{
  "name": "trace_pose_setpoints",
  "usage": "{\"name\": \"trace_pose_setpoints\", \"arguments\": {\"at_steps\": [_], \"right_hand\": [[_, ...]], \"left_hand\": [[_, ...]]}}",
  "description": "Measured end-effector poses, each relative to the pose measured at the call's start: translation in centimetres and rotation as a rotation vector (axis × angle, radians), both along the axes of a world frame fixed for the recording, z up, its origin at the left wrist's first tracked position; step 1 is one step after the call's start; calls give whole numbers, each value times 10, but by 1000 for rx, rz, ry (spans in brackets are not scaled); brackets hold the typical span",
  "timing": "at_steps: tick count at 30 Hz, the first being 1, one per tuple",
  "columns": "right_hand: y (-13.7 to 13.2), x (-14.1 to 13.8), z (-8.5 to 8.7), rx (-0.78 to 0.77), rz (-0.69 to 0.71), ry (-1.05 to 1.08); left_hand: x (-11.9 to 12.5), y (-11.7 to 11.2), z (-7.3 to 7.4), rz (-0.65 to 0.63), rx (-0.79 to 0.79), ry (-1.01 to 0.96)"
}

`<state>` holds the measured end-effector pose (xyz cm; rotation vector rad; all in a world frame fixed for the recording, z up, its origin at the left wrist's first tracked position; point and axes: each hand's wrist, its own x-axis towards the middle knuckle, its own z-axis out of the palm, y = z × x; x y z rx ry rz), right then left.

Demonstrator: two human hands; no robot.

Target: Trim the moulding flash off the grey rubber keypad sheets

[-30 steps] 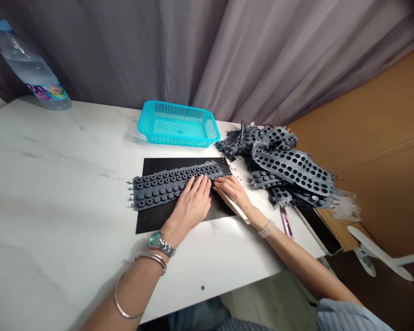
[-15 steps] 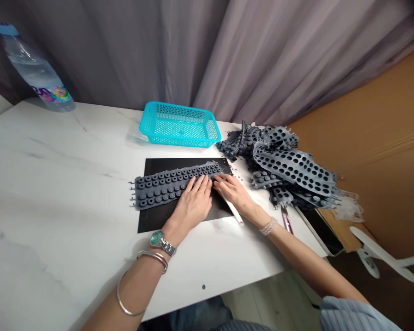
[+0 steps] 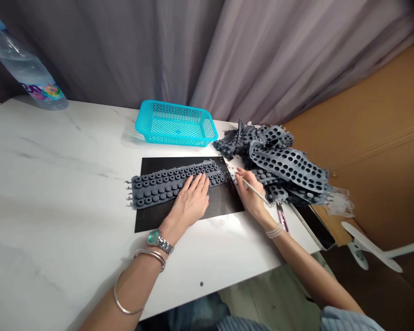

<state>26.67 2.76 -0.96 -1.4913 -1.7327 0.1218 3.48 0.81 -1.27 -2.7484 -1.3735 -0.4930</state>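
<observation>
Head view: the left hand [image 3: 189,202], fingers open and flat, presses the grey rubber strip [image 3: 155,188] onto the black mat [image 3: 224,202], apparently to keep it from shifting. The right hand [image 3: 251,195] is off the strip, fingers closed on a slim white stick [image 3: 255,190] in a pencil grip, tip near the strip's right end. A pile of perforated rubber sheet [image 3: 286,165] lies just right of the mat; snips [image 3: 281,216] lie beside the right wrist.
</observation>
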Motion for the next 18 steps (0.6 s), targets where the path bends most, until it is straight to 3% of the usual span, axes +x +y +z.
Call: {"name": "trace_pose_setpoints", "arguments": {"at_steps": [10, 18], "right_hand": [[-14, -22, 3, 95, 395, -351], [-11, -26, -2, 139, 427, -490]], "left_hand": [[0, -3, 2, -62, 21, 35], [1, -4, 1, -49, 13, 51]]}}
